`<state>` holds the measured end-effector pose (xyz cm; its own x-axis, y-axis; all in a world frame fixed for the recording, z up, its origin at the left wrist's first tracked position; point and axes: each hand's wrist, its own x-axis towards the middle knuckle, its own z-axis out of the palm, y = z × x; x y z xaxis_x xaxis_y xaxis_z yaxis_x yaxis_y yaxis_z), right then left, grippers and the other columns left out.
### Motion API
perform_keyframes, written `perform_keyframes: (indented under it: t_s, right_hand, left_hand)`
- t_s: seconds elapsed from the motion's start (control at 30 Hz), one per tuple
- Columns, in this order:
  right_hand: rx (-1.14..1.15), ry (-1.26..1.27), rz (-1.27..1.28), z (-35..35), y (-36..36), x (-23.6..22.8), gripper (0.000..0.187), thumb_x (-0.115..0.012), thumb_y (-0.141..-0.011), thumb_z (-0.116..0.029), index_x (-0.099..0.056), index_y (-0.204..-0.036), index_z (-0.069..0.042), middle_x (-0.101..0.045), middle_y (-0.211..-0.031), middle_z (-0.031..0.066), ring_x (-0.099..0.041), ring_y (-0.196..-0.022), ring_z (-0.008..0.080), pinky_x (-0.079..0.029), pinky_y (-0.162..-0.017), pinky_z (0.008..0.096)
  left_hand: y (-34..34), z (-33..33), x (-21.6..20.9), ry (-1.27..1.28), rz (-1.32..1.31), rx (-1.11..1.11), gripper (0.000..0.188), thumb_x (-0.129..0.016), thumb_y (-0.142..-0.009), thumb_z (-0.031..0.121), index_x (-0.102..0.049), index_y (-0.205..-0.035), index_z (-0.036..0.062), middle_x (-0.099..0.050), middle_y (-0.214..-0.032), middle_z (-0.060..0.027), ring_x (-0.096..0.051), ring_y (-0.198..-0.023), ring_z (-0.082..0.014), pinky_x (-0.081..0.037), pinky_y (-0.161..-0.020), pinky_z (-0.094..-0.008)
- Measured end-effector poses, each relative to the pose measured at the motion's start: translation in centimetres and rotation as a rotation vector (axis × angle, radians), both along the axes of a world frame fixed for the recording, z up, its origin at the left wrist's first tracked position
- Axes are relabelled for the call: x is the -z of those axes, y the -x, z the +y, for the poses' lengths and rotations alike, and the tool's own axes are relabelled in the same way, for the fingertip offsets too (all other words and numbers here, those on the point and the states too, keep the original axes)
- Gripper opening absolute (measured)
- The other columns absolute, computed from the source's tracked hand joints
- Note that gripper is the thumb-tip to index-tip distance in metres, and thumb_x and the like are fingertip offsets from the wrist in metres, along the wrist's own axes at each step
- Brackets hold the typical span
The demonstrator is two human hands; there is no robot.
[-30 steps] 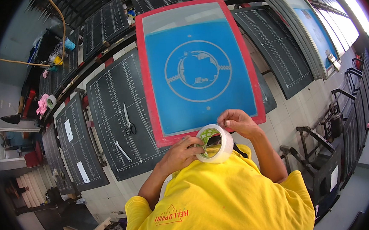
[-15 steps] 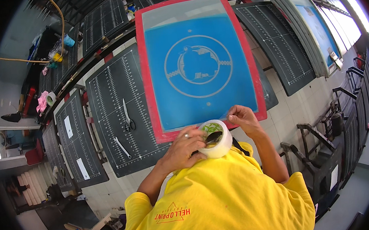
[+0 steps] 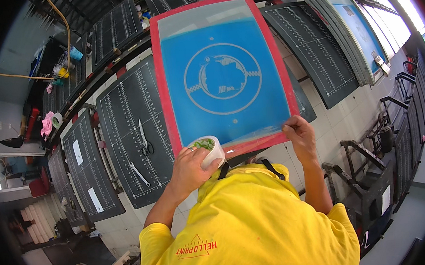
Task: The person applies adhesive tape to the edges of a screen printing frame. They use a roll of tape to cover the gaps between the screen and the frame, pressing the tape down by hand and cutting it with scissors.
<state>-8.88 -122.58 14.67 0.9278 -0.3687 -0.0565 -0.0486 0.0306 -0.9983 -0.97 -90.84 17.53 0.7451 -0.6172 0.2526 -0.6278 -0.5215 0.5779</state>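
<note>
My left hand (image 3: 188, 171) grips a wide roll of clear packing tape (image 3: 216, 157), with its fingers reaching into the core, where green shows. A transparent strip of tape (image 3: 257, 140) runs from the roll to my right hand (image 3: 301, 135), whose fingertips pinch its end. The strip stretches over the near edge of a screen-printing frame (image 3: 164, 94). This frame has a red border and a blue mesh (image 3: 187, 122) with a ring-shaped design in the middle. My right fingertips are at its near right corner; the roll is by the near left corner.
Scissors (image 3: 145, 139) and a wrench (image 3: 139, 174) lie on a black gridded board (image 3: 118, 117) to the left. Further black boards (image 3: 315, 51) stand in rows around. At the far right leans another screen frame (image 3: 346, 29). Black metal racks (image 3: 367, 163) stand at the right.
My hands have moved apart: the left carried the roll leftward, the right went rightward with the tape end. A longer strip now spans between them along the frame's near edge.
</note>
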Motion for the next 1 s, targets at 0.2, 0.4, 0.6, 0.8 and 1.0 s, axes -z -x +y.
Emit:
perform_keyframes:
  t_s: [0.2, 0.4, 0.6, 0.8, 1.0]
  right_hand:
    - [0.127, 0.275, -0.657, 0.1, 2.8, -10.2, 0.014, -0.06, -0.082, 0.009, -0.062, -0.084, -0.005, -0.053, -0.079, 0.0043, -0.05, -0.074, 0.0178, -0.039, -0.064, 0.027]
    - [0.156, 0.181, -1.068, 0.6, 5.9, -18.8, 0.008, -0.08, -0.083, -0.014, -0.073, -0.084, -0.015, -0.059, -0.075, -0.0005, -0.052, -0.074, 0.0125, -0.045, -0.061, 0.0243]
    - [0.148, 0.106, -1.107, 0.8, 7.2, -19.2, 0.013, -0.082, -0.079, -0.015, -0.069, -0.08, -0.014, -0.054, -0.072, -0.0008, -0.047, -0.075, 0.0129, -0.039, -0.063, 0.0263]
    - [0.232, 0.16, -1.092, 1.7, 6.5, -19.7, 0.009, -0.08, -0.084, -0.016, -0.072, -0.081, -0.015, -0.056, -0.072, -0.0014, -0.05, -0.073, 0.0111, -0.042, -0.062, 0.0243]
    - [0.291, 0.042, -1.112, 2.1, 5.3, -19.1, 0.017, -0.08, -0.084, -0.015, -0.066, -0.075, -0.013, -0.053, -0.072, 0.001, -0.051, -0.074, 0.0129, -0.043, -0.061, 0.0251]
  left_hand:
    - [1.0, 0.9, -13.0, 0.056, -0.592, 0.136, 0.033, -0.081, -0.078, 0.03, -0.058, -0.067, 0.0092, -0.056, -0.062, -0.0033, -0.058, -0.06, -0.0181, -0.039, -0.059, -0.0338]
    - [4.4, 1.8, -19.3, 0.207, -1.052, 0.182, 0.023, -0.074, -0.07, 0.026, -0.06, -0.066, 0.0086, -0.057, -0.059, -0.0015, -0.059, -0.059, -0.0141, -0.039, -0.057, -0.0293]
    - [6.4, 2.0, -21.2, 0.156, -1.027, 0.078, 0.016, -0.066, -0.059, 0.02, -0.066, -0.067, 0.0059, -0.061, -0.057, -0.0027, -0.061, -0.059, -0.0134, -0.042, -0.056, -0.0258]
    - [5.4, 1.8, -20.5, 0.25, -1.127, -0.037, 0.02, -0.066, -0.061, 0.024, -0.066, -0.066, 0.005, -0.06, -0.058, -0.0038, -0.059, -0.057, -0.014, -0.044, -0.057, -0.0283]
    - [-1.1, 1.6, -11.9, 0.701, -0.136, -0.284, 0.039, -0.075, -0.087, 0.036, -0.061, -0.09, 0.0007, -0.057, -0.081, -0.0029, -0.055, -0.077, -0.0114, -0.048, -0.075, -0.0302]
